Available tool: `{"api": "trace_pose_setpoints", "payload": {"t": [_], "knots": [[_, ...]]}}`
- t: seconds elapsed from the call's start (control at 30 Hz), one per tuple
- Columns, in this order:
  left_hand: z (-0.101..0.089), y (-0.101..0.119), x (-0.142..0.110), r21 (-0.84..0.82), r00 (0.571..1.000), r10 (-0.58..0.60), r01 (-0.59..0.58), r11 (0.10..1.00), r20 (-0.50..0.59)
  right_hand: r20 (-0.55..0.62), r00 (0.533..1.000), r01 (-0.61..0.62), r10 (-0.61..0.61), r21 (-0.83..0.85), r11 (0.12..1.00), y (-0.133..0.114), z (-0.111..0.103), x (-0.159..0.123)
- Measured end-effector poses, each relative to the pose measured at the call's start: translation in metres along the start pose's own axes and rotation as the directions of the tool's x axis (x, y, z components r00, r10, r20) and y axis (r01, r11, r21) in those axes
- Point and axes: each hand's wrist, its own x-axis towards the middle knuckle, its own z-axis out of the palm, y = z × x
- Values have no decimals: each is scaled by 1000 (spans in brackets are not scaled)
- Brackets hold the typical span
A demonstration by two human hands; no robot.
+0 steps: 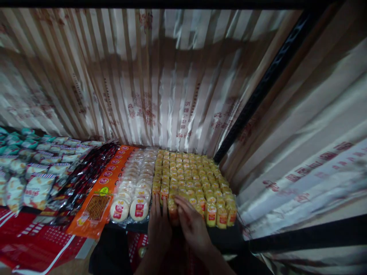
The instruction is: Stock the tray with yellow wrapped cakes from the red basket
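Note:
Rows of small yellow-wrapped snack packets (pixel 211 214) stand packed in columns on a dark shelf. My left hand (pixel 157 219) lies at the front of the leftmost columns, its fingers stretched out and touching the packets there. Just to its right, my right hand (pixel 192 219) has its fingers and thumb at the side and top of one front yellow packet (pixel 172 210). Part of that packet is covered by the fingers. Beside my left hand are two columns of round white crackers (pixel 139 209) in clear wrap.
Left of the crackers lie an orange snack bag (pixel 96 206), dark shiny packets (pixel 83 179) and white snack bags (pixel 38 191). Red printed bags (pixel 34 240) sit below the shelf's front. Pleated curtain (pixel 172 84) hangs behind, and a dark metal post (pixel 258 91) rises at right.

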Motion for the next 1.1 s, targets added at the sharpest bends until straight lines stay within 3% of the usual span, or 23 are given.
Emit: {"api": "trace_pose_setpoints", "payload": {"t": [0.07,0.17,0.33,0.57,0.93,1.1], "knots": [[-1,1,0,-39,999,-40,40,998,-13,-1,998,57,-57,-56,997,11,0,42],[0,0,0,-71,998,-61,59,996,-25,99,988,140,-122,-195,971,32,12,105],[1,-2,2,-72,997,-78,77,994,-9,297,955,135,-6,-417,899,54,38,169],[3,-1,3,-69,996,-93,94,993,8,323,945,113,59,-487,866,63,51,180],[6,-2,1,-65,997,-81,81,995,-8,296,955,182,-38,-476,861,63,49,182],[9,-1,3,-61,996,-86,85,995,-25,194,979,51,56,-504,862,74,61,196]]}}
